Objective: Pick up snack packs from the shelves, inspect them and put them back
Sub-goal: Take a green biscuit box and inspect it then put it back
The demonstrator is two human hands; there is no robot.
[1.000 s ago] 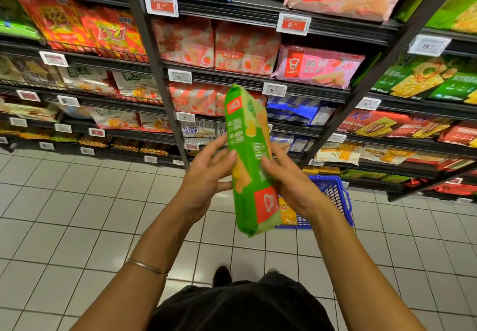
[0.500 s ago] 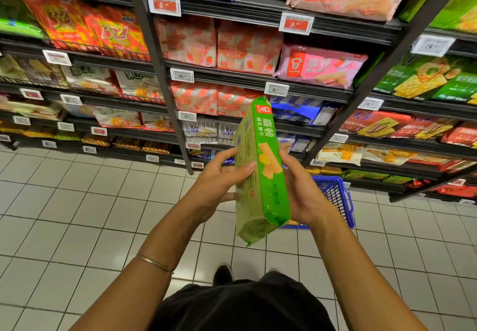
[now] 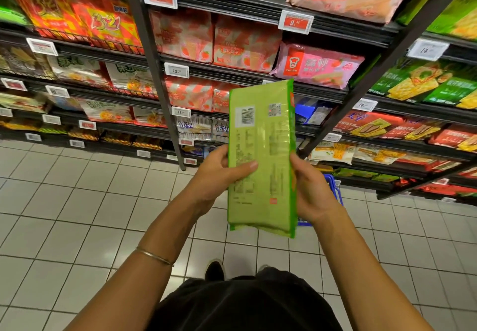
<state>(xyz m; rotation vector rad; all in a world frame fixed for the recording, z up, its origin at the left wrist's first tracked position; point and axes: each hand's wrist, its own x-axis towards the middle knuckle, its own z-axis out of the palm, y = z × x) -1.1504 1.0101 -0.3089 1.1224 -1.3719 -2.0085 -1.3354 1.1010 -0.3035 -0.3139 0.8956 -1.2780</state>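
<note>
Item: green biscuit pack [image 3: 262,155] — long, flat, held upright in front of the shelves [image 3: 258,77], clear of them, its printed back panel with barcode label [image 3: 244,116] turned toward the camera.

Left hand [image 3: 216,178]: gripped the pack's left edge, thumb [image 3: 244,167] laid across the back panel, remaining fingers curled behind the pack and hidden.

Right hand [image 3: 312,188]: gripped the pack's right edge low down, the fingers wrapped behind the pack and out of sight.

Left wrist: thin metal bangle [image 3: 154,256].

Surroundings: dark metal shelving in several tiers with price tags [image 3: 295,22] along the front rails. Pink Garden wafer packs [image 3: 318,65] lay on the tier just above the held pack's top; orange-and-white strawberry wafer packs [image 3: 214,39] stood to their left; green cracker packs [image 3: 423,82] sat on the right-hand bay. A blue shopping basket [image 3: 335,188] stood on the white tiled floor [image 3: 64,214] behind the right hand — largely hidden by it. A dark shoe [image 3: 214,270] showed below the pack.
</note>
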